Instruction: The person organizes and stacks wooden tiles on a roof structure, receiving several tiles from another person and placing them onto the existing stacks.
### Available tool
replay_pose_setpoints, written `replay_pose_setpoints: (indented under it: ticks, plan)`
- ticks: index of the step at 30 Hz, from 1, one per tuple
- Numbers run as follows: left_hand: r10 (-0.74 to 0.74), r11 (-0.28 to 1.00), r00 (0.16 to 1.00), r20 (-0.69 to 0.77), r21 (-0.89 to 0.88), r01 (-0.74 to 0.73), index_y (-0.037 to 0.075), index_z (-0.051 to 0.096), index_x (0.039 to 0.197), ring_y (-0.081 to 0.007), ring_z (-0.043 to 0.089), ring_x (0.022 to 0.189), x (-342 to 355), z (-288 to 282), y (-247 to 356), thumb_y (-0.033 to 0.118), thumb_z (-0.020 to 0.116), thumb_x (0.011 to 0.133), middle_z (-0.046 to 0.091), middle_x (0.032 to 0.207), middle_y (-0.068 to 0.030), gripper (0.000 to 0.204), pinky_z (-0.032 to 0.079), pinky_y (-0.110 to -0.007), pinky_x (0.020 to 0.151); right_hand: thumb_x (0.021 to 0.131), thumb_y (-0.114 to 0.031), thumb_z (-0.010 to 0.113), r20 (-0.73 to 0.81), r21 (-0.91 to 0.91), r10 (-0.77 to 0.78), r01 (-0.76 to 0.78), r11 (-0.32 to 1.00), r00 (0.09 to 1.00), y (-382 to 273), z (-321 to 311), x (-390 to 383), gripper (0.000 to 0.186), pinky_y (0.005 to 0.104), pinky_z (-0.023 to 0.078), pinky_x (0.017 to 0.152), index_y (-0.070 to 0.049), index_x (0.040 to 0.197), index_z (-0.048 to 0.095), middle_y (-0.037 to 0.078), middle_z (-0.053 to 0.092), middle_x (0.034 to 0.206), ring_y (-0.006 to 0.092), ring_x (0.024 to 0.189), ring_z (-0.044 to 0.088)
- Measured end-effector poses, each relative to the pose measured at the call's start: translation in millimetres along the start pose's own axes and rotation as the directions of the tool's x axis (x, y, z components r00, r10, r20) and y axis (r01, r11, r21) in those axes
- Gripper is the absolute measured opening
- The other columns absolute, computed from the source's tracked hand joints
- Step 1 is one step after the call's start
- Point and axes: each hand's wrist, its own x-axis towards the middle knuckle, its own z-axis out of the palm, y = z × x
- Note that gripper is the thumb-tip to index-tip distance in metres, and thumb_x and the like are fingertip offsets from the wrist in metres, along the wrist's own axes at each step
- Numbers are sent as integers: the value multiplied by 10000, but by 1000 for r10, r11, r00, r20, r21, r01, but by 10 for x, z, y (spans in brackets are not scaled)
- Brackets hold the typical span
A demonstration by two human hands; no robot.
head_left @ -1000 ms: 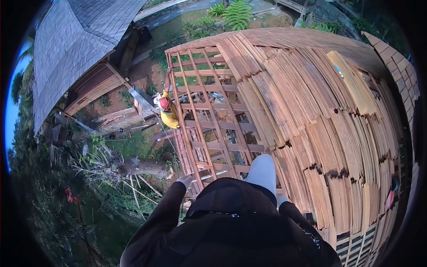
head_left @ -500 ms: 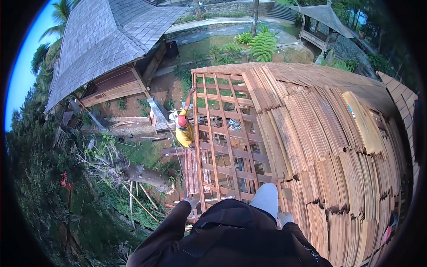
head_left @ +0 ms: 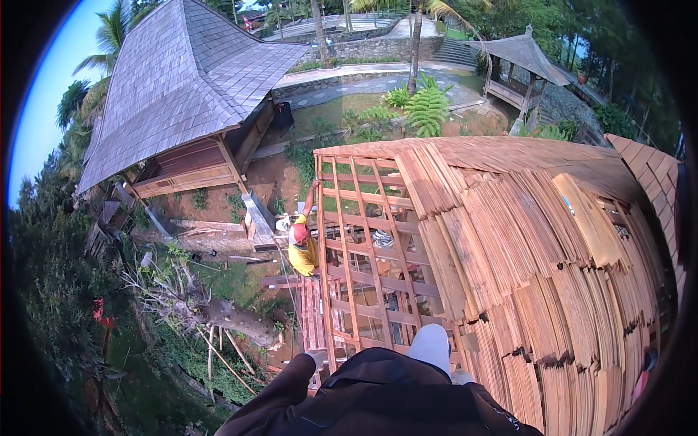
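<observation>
Below me is a roof with open timber battens (head_left: 367, 243) on the left and stacked, overlapping wooden shingles (head_left: 509, 240) on the right. My left hand (head_left: 315, 359), pale at the end of a dark sleeve, is beside the battens' lower left with its fingers loosely apart. My right hand (head_left: 461, 376) is low by the shingles, mostly hidden by my dark-clad body; its fingers cannot be made out. My pale-covered leg (head_left: 429, 345) lies between them. A worker (head_left: 302, 251) in a yellow top and red-and-white cap has an arm raised to the frame's left edge.
A grey-shingled pavilion (head_left: 182, 87) stands at upper left and a small gazebo (head_left: 516, 65) at upper right. A stone path, palms and ferns (head_left: 425, 109) lie beyond the roof. A drop with a leafless trunk (head_left: 233, 320), poles and greenery is left of me.
The view has tilted upward: the roof, the worker and my hands now sit lower in the picture, and more of the pavilion, gazebo, path and palms shows.
</observation>
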Motion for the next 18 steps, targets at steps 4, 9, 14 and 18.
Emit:
replay_pose_setpoints:
  ticks: [4, 9, 14, 18]
  plan:
    - [-289, 853, 949, 125, -416, 314, 117, 605, 1307, -275, 673, 938, -136, 68, 1026, 388, 525, 961, 672, 1103, -118, 447, 534, -433, 754, 897, -323, 557, -42, -41, -39, 37, 998, 998, 590, -238, -18, 295, 449, 528, 855, -108, 1001, 729, 209, 704, 1003, 361, 973, 683]
    - [-338, 837, 936, 95, -424, 345, 133, 610, 1309, -261, 668, 925, -275, -98, 686, 423, 504, 970, 665, 1133, -101, 458, 526, -422, 721, 904, -308, 519, 28, -149, -197, 199, 969, 980, 303, -51, -61, 285, 477, 525, 862, -135, 1010, 718, 210, 695, 1016, 371, 995, 676]
    - [-296, 843, 951, 90, -444, 304, 98, 601, 1305, -269, 674, 958, -256, -31, 788, 405, 480, 988, 661, 1143, -132, 457, 541, -443, 755, 932, -362, 461, 168, -526, -363, 394, 754, 917, 630, 96, 203, 362, 477, 524, 859, -126, 1046, 711, 203, 700, 1024, 390, 998, 671]
    - [6, 999, 998, 57, -39, -4, 63, 593, 1288, -297, 676, 1004, -145, -46, 855, 332, 485, 996, 655, 1163, -176, 411, 549, -437, 804, 936, -372, 467, 64, -492, -372, 354, 796, 926, 904, 90, 318, 389, 474, 525, 841, -92, 1047, 713, 206, 707, 1002, 394, 977, 676]
